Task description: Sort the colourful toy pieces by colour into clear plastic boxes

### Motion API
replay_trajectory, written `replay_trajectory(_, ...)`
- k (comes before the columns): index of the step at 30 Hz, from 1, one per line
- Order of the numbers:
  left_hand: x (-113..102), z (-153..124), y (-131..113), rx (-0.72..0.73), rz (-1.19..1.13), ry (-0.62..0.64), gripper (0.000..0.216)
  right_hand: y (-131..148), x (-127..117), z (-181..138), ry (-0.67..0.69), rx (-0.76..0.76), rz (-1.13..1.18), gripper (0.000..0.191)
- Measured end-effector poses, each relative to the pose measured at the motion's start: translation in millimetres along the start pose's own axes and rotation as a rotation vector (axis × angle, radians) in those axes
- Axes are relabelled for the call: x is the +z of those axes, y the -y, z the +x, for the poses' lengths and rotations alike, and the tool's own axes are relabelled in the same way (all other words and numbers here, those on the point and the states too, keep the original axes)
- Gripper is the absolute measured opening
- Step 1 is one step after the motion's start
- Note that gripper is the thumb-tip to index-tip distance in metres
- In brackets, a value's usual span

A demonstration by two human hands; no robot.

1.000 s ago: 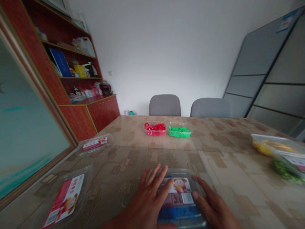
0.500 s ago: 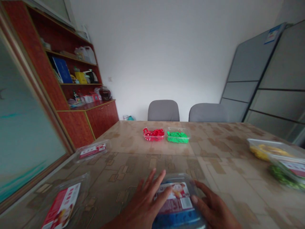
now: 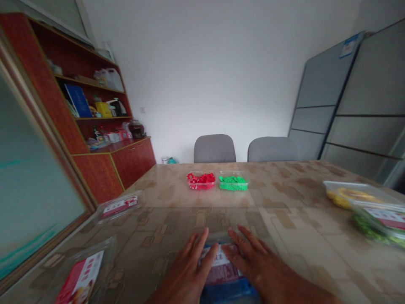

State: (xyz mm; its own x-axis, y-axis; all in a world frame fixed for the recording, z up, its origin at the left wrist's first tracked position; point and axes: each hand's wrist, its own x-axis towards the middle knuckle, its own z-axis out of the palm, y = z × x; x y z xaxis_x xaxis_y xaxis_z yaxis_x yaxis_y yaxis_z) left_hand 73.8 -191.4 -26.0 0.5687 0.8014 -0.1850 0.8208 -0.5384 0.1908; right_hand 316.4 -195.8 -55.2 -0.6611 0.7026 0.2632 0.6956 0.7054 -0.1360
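A clear plastic box with blue contents and a red-and-white label (image 3: 221, 270) lies on the table's near edge. My left hand (image 3: 186, 276) rests flat on the left part of its lid, fingers stretched out. My right hand (image 3: 256, 266) lies flat over the lid's right part, fingers spread and reaching toward the far edge. Both hands press on the lid; neither grips anything.
Two empty clear lids with red labels lie at the left (image 3: 118, 206) (image 3: 80, 276). A box of red pieces (image 3: 201, 180) and one of green pieces (image 3: 233, 182) sit mid-table. Yellow (image 3: 346, 195) and dark green (image 3: 378, 221) boxes stand right. Two grey chairs (image 3: 215, 148) face me.
My right hand moved from the box's right side onto the top of the lid. The view shifted slightly, so the box sits lower in frame.
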Motion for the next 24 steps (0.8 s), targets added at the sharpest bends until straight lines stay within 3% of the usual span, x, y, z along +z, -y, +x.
replay_trajectory(2, -2, 1, -2, -0.006, -0.038, 0.014, 0.078, -1, 4, -1, 0.002, -0.003, -0.012, 0.082)
replay_trajectory(4, -3, 5, -7, -0.001, -0.075, -0.011, 0.085, -2, -8, -6, 0.028, -0.003, 0.014, 0.089)
replay_trajectory(7, -8, 23, -20, 0.030, -0.119, -0.154, 0.085, -10, -35, -17, 0.084, 0.036, 0.035, 0.095)
replay_trajectory(11, -24, 76, -46, 0.179, -0.133, -0.393, 0.075, -50, -60, -30, 0.050, 0.124, -0.076, 0.087)
replay_trajectory(13, -34, 113, -62, 0.261, -0.118, -0.454, 0.072, -80, -68, -38, -0.019, 0.169, -0.130, 0.075)
replay_trajectory(16, -43, 171, -88, 0.317, -0.107, -0.441, 0.072, -125, -82, -55, -0.100, 0.262, -0.164, 0.051)
replay_trajectory(19, -41, 220, -115, 0.345, -0.108, -0.421, 0.068, -163, -89, -77, -0.123, 0.344, -0.181, 0.046)
replay_trajectory(24, -21, 255, -147, 0.335, -0.097, -0.386, 0.066, -199, -73, -113, -0.165, 0.477, -0.259, 0.049)
